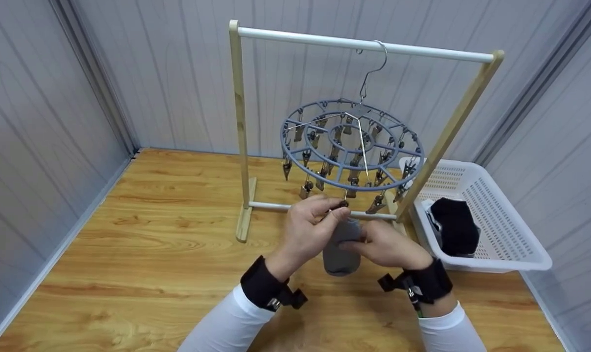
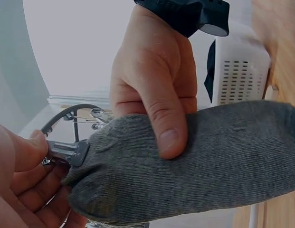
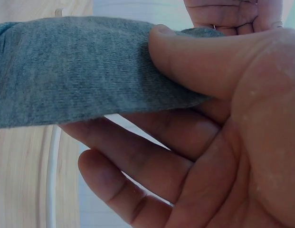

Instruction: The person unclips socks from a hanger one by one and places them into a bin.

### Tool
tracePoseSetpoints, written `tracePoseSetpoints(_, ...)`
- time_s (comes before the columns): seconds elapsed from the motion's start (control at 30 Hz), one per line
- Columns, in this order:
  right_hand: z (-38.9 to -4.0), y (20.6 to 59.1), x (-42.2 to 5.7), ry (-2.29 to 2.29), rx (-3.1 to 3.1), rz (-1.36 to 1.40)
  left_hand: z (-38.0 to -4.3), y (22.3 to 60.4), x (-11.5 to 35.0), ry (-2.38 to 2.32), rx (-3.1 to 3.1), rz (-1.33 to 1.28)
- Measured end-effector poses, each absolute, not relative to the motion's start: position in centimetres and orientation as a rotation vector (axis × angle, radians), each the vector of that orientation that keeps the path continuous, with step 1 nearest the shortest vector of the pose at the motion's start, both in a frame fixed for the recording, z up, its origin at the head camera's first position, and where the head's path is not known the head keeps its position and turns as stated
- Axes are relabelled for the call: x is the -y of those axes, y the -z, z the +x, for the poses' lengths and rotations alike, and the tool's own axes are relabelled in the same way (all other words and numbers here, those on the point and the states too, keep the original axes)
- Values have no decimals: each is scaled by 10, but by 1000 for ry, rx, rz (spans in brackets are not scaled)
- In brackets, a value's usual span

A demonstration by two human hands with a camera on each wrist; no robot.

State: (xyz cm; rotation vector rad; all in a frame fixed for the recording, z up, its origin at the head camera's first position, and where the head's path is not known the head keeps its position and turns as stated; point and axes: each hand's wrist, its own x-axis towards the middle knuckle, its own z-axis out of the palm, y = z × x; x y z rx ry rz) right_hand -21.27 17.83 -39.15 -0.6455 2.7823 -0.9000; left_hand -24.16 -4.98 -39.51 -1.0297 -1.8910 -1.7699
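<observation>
A grey sock (image 1: 341, 261) hangs below the front rim of a round blue-grey drying hanger (image 1: 342, 186). My left hand (image 1: 307, 229) pinches one of the hanger's metal clips (image 2: 66, 152) between thumb and fingers. In the left wrist view, that clip's jaws overlap one end of the sock, where the fabric is bunched. Lower down, my right hand (image 1: 391, 243) holds the sock with its thumb laid across the front and the fingers behind. The right wrist view shows the ribbed fabric stretched flat beside the thumb.
The hanger hangs by a metal hook (image 1: 374, 68) from a white-barred wooden rack (image 1: 239, 112), with several clips dangling. To the right, a white plastic basket (image 1: 511, 239) contains folded black fabric (image 1: 454, 226) and some lighter fabric. Walls enclose the wooden table (image 1: 153, 254).
</observation>
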Motion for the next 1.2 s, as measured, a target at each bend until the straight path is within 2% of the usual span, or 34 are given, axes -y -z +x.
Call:
tracePoseSetpoints(0.63,-207,379,-190,766,-2741,-473,-242,395,50,1749,1919,-1023)
tracePoseSetpoints(0.9,-198,368,-193,792,-2771,-492,-239,391,50,1720,1978,-988)
tracePoseSetpoints(1.2,-190,355,-195,831,-2815,-542,-238,390,50,1336,1930,-989)
